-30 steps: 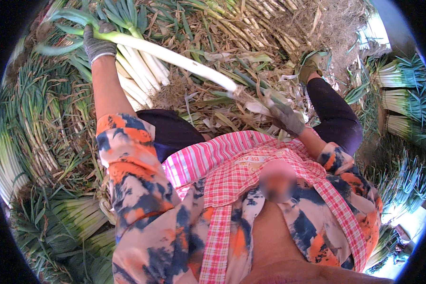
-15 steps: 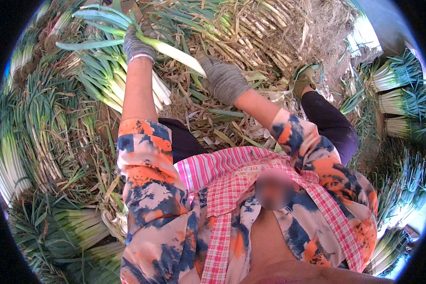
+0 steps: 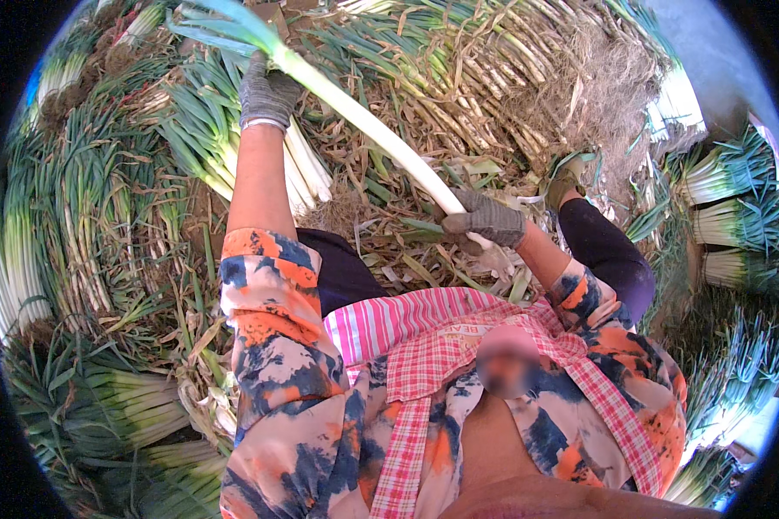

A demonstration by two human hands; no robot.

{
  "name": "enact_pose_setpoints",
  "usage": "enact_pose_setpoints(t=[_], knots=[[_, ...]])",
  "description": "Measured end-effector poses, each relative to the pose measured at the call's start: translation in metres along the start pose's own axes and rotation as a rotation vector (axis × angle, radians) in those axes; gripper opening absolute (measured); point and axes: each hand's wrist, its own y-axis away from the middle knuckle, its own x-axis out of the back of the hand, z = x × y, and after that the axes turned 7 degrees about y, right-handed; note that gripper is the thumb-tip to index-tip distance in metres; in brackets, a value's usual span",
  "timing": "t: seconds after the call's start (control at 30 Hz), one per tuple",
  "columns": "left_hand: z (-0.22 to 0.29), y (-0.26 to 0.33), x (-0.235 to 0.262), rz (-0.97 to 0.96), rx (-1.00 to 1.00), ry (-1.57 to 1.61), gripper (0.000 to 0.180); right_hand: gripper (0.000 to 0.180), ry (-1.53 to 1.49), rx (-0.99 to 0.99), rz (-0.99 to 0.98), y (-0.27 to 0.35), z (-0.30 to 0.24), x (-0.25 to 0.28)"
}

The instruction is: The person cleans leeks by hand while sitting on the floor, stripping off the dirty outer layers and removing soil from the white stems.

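A long green onion [image 3: 363, 121] slants across the space before me, its blue-green leaves at the upper left and its white stalk running down to the right. My left hand [image 3: 270, 91], in a grey knit glove, is closed round it just below the leaves. Gripping the stalk near its root end is my right hand [image 3: 492, 218], gloved likewise. Pale loose strands [image 3: 498, 259], perhaps skin or roots, hang beneath that hand. Beside my left forearm lies a pile of green onions [image 3: 307, 173] with white stalks and green tops.
Dry peeled leaves [image 3: 398, 246] litter the ground between my legs. Unpeeled green onions with tangled roots [image 3: 571, 78] lie at the far side. Rows of onions [image 3: 78, 225] stretch along the left, and bundles [image 3: 723, 221] stand at the right. My shoe [image 3: 564, 182] rests near the roots.
My right hand has moved right and nearer to me, now at the stalk's root end. More of the white stalk shows between the hands. My left hand has shifted slightly right and nearer.
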Motion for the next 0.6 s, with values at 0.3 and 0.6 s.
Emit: enact_pose_setpoints(t=[0.3,0.6], knots=[[-0.012,-0.001,-0.008,-0.186,0.050,-0.048,0.044,0.030,-0.592,-0.244,-0.287,0.029,0.011,0.007],[-0.036,0.021,-0.034,0.117,0.006,-0.691,0.044,0.032,-0.388,-0.415,-0.149,0.049,0.030,0.013]])
